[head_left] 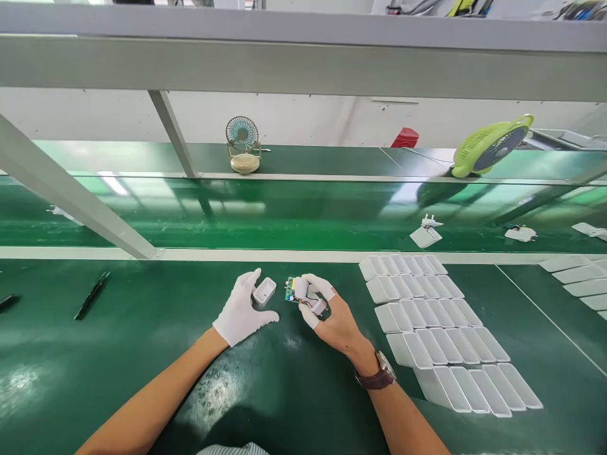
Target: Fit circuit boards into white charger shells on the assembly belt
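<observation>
My left hand (241, 309), in a white glove, pinches a small white open plastic shell (264, 291) between thumb and fingers just above the green bench. My right hand (327, 313) wears white finger cots and a brown wristwatch. It grips a small green circuit board (291, 290) with thin wires and a white plug piece (318, 307). The two hands are a few centimetres apart, the board's end pointing at the shell's open side.
Rows of several white plastic shells (441, 328) lie to the right on the green bench (142, 354). A black tool (92, 294) lies at left. Finished white pieces (425, 232) sit on the conveyor belt behind. Two small fans (243, 144) (490, 145) stand at the back.
</observation>
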{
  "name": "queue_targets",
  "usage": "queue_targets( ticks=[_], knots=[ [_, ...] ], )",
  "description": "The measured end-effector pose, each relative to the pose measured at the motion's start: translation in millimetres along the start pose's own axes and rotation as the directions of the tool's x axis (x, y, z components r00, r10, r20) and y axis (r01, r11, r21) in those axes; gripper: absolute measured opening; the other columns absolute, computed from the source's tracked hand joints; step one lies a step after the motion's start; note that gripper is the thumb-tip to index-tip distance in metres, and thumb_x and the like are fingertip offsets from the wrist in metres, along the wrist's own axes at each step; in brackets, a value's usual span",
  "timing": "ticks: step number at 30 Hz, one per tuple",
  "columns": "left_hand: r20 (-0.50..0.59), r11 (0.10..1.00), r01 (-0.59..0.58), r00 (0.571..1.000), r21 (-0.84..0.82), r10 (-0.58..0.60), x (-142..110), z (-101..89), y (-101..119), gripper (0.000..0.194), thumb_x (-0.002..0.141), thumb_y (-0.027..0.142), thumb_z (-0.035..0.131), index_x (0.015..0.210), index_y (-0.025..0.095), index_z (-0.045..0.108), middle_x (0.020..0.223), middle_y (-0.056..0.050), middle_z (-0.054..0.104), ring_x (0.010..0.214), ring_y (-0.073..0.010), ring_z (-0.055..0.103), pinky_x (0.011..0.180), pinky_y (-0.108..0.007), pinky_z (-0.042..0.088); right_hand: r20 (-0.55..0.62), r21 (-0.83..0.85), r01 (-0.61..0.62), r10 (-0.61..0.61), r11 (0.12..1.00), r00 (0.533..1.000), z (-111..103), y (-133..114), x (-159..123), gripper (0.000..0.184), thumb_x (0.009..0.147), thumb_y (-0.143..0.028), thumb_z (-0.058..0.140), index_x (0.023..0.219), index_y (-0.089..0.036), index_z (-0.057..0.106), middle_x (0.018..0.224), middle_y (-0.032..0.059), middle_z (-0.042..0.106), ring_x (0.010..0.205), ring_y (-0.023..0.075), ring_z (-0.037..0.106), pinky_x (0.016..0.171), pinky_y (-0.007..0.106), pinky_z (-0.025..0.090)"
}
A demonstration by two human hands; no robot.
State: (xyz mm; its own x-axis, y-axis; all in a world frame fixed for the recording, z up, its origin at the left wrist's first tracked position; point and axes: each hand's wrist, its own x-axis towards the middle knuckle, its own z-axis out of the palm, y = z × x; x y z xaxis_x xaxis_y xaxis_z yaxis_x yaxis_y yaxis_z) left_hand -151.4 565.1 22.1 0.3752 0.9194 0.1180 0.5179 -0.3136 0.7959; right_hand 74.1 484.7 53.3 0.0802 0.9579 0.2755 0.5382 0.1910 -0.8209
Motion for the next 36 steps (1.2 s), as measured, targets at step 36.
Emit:
queue_targets(
  ticks=[36],
  knots=[
    [-0.038, 0.918, -0.38, 0.922, 0.109, 0.386, -5, 25.7, -15, 0.079, 0.053, 0.021, 0.094, 0.123, 0.025, 0.057, 0.113, -0.009, 0.062, 0.107, -0.0286, 0.064, 0.092, -0.046, 0.058, 0.154, -0.304, 0.416, -0.387, 0.857, 0.909, 14, -10, -9, 0.066, 0.091, -0.015, 0.058, 0.152, -0.026, 0.037, 0.131, 0.0126, 0.063, 0.117, 0.0277, 0.063, 0.093, 0.045, 0.06]
  ],
)
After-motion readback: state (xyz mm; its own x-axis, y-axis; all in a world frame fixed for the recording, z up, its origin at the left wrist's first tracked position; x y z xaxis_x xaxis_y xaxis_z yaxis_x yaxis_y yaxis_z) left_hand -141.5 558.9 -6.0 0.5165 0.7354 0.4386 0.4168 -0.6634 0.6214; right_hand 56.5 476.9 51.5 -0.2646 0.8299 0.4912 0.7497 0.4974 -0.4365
